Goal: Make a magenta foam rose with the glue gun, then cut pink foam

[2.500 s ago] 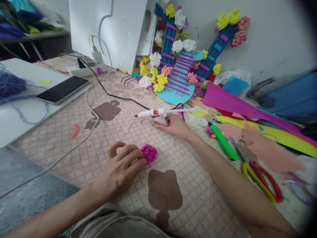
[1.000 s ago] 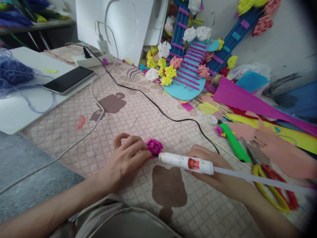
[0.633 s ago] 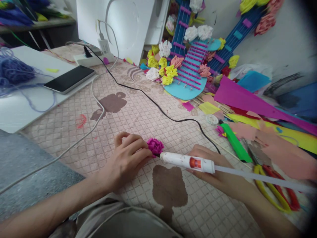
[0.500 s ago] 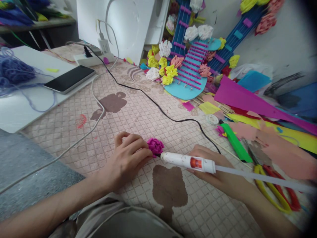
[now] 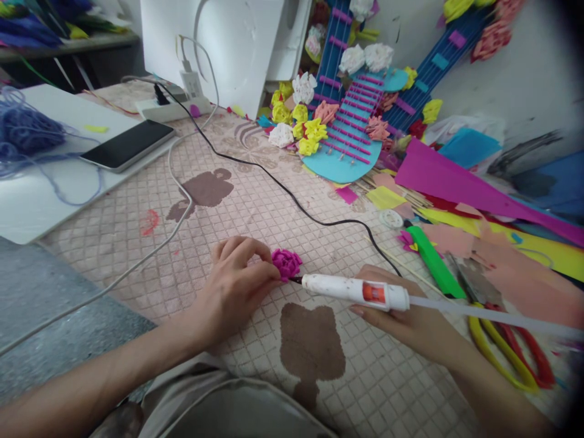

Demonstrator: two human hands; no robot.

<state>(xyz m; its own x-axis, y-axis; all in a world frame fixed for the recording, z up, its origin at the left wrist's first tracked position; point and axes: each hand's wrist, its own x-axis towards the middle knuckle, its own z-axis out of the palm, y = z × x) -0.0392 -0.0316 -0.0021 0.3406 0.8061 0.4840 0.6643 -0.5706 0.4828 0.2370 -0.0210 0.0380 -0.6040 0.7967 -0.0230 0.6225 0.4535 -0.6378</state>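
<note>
Between the thumb and fingers of my left hand (image 5: 241, 277) I pinch a magenta paper flower (image 5: 286, 264) by its left side, just over the patterned tablecloth. My right hand (image 5: 396, 304) is wrapped round a white glue gun (image 5: 337, 288) with an orange part showing in its body. The gun's dark nozzle points left, at the lower right edge of the flower; whether it touches the petals I cannot tell. A long translucent glue stick (image 5: 483, 314) juts out of the gun's back end, over my right wrist.
Yellow- and red-handled scissors (image 5: 502, 347), a green cutter (image 5: 435, 261) and coloured paper pieces (image 5: 483, 201) lie to the right. A blue paper guitar (image 5: 347, 140) leans at the back. A black cable (image 5: 292, 194) crosses the tablecloth. A phone (image 5: 130, 145) and yarn (image 5: 27, 128) are left.
The glue gun has shifted slightly right, with my right hand. My left hand's fingers have bent more, and the flower has moved up a little.
</note>
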